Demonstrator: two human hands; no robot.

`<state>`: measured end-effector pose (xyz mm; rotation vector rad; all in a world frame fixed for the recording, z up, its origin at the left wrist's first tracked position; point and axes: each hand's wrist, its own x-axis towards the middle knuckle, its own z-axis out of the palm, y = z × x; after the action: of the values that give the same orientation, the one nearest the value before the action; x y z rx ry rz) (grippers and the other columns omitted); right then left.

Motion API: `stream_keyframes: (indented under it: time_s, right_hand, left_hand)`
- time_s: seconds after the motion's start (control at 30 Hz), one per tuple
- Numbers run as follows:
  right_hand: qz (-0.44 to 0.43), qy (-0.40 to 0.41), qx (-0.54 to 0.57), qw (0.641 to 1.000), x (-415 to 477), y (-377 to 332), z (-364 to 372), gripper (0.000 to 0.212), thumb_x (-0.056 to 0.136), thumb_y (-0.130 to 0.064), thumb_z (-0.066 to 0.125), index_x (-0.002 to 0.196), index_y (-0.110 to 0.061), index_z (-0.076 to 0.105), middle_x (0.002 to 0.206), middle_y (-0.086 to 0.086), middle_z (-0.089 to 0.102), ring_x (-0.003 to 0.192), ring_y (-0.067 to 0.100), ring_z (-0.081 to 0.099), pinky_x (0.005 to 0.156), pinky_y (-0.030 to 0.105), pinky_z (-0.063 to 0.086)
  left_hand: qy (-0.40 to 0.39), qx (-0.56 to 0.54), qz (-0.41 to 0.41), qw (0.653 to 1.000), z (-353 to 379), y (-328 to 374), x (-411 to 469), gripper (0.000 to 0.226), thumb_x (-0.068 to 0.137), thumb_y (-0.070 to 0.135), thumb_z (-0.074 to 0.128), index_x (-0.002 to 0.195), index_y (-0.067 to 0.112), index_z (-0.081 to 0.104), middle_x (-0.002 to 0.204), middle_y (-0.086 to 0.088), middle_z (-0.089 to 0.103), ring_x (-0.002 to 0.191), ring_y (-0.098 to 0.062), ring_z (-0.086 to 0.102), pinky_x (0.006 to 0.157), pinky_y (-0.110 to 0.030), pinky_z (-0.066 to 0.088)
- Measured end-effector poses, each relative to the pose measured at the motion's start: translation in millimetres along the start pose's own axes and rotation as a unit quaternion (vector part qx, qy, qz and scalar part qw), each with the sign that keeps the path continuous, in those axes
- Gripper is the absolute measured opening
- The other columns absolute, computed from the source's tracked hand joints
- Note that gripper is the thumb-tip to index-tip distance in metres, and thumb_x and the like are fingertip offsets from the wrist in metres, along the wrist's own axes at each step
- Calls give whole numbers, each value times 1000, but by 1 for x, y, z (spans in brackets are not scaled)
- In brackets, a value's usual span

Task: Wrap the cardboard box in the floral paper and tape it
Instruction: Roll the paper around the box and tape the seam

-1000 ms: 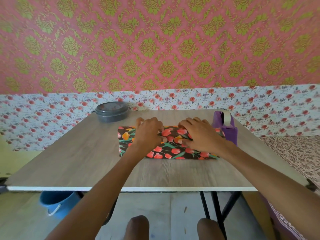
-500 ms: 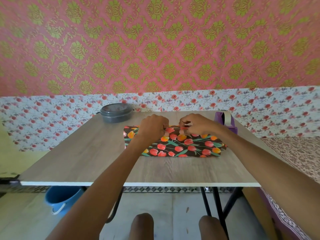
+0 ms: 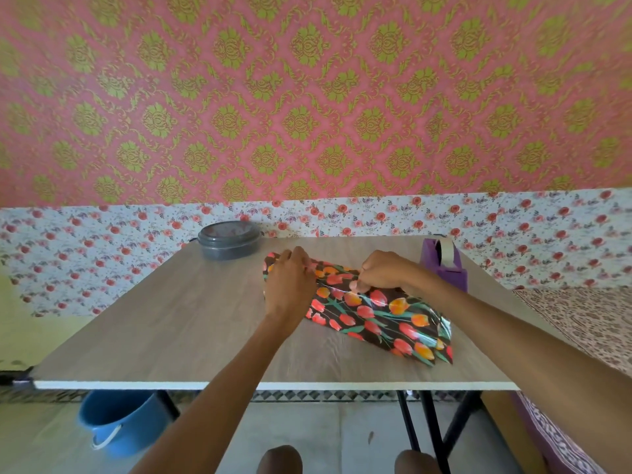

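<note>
Head view: floral paper (image 3: 376, 313) near table (image 3: 171, 336) edge.

Both hands, left (image 3: 290, 285) and right (image 3: 383, 273), on floral paper (image 3: 383, 319)

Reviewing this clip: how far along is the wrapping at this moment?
Done: the floral paper already covers the box, with no cardboard showing. In hand: the left hand presses the wrapped top while the right hand pinches the seam. Left: the near end is unfolded, and no tape is visibly applied; the tape dispenser stands untouched beside it.
</note>
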<state>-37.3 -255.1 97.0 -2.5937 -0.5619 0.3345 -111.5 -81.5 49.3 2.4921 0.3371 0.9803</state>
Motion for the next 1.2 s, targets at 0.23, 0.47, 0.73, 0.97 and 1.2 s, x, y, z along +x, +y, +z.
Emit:
stream_keyframes:
  time_s: [0.23, 0.47, 0.73, 0.97, 1.2]
  right_hand:
    - [55, 38, -25, 997, -1, -17, 6, 25, 76, -29, 70, 85, -9, 57, 91, 5, 59, 88, 24, 60, 72, 32, 45]
    - [87, 93, -26, 992, 4, -17, 3, 31, 82, -41, 69, 92, -14, 56, 84, 0, 57, 73, 17, 55, 61, 27, 38]
    - [77, 132, -38, 987, 8, -15, 7, 54, 74, -63, 74, 88, -13, 58, 78, -2, 60, 84, 22, 64, 69, 29, 45]
    - [103, 150, 2, 983, 11, -5, 3, 68, 65, -60, 83, 103, -9, 59, 93, 2, 62, 87, 23, 63, 65, 28, 49]
    - [100, 146, 30, 984, 22, 5, 7, 75, 61, -61, 85, 107, -7, 60, 95, 4, 64, 90, 23, 65, 62, 27, 43]
  left_hand:
    - [-199, -284, -128, 929, 27, 5, 11, 62, 73, 49, 77, 117, 15, 53, 110, -3, 65, 102, -22, 64, 86, -42, 57]
    - [-269, -354, -132, 886, 31, 13, 5, 28, 93, 21, 65, 120, 21, 57, 111, -2, 59, 93, -18, 62, 77, -33, 58]
    - [-272, -406, -155, 859, 28, 2, 12, 35, 95, 3, 58, 126, 19, 62, 119, -8, 63, 94, -23, 70, 63, -23, 57]
    - [-282, -391, -180, 858, 32, 2, 24, 25, 91, 22, 70, 115, 26, 66, 110, -6, 70, 92, -22, 71, 68, -28, 56]
    - [-291, -381, -207, 853, 38, 6, 32, 19, 90, 24, 70, 109, 22, 66, 103, -4, 70, 88, -18, 66, 73, -30, 54]
